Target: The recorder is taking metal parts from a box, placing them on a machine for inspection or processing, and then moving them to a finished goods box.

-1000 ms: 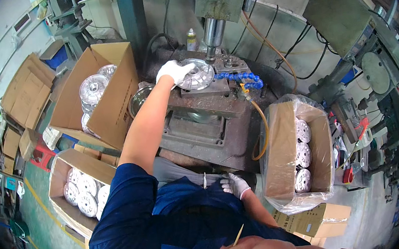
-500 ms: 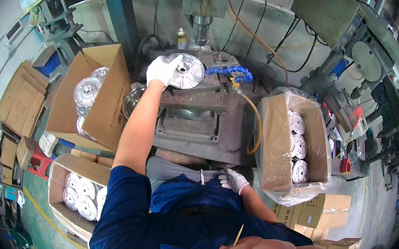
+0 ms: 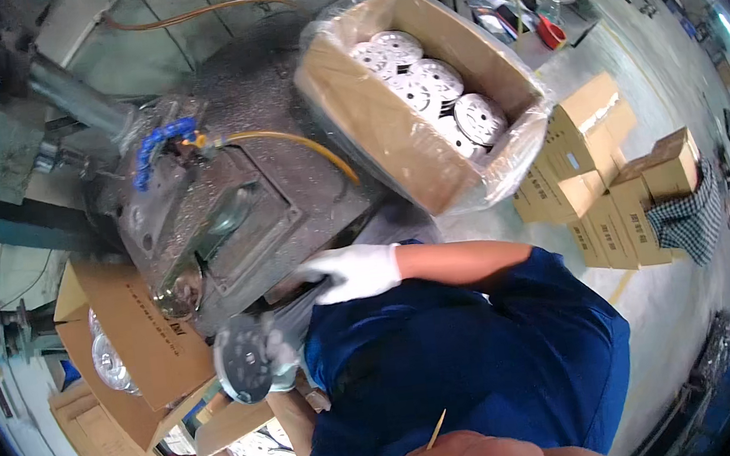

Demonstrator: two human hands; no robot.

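Observation:
At the lower left, my left hand (image 3: pixel 283 356), in a white glove, grips a round metal disc (image 3: pixel 238 360) by its edge. The disc stands nearly on edge, its grey face turned left, and is somewhat blurred. My right hand (image 3: pixel 357 272), also gloved, is in front of my body near the machine's edge; its fingers stretch left, apart from the disc. A press machine's oily metal bed (image 3: pixel 269 212) lies ahead of both hands. On it are a blue segmented hose (image 3: pixel 159 143) and a shiny metal bowl (image 3: pixel 181 289).
A plastic-lined carton (image 3: pixel 365 147) with several discs stands right of the machine. Another carton (image 3: pixel 148 343) with discs is at left, and a third (image 3: pixel 217 434) sits below my left hand. Stacked cartons (image 3: pixel 611 213) stand farther right. A yellow hose (image 3: pixel 291 135) crosses the bed.
My view has swung right. My left hand has brought the disc off the machine, back toward my left side. My right hand has come up from my lap toward the machine's edge.

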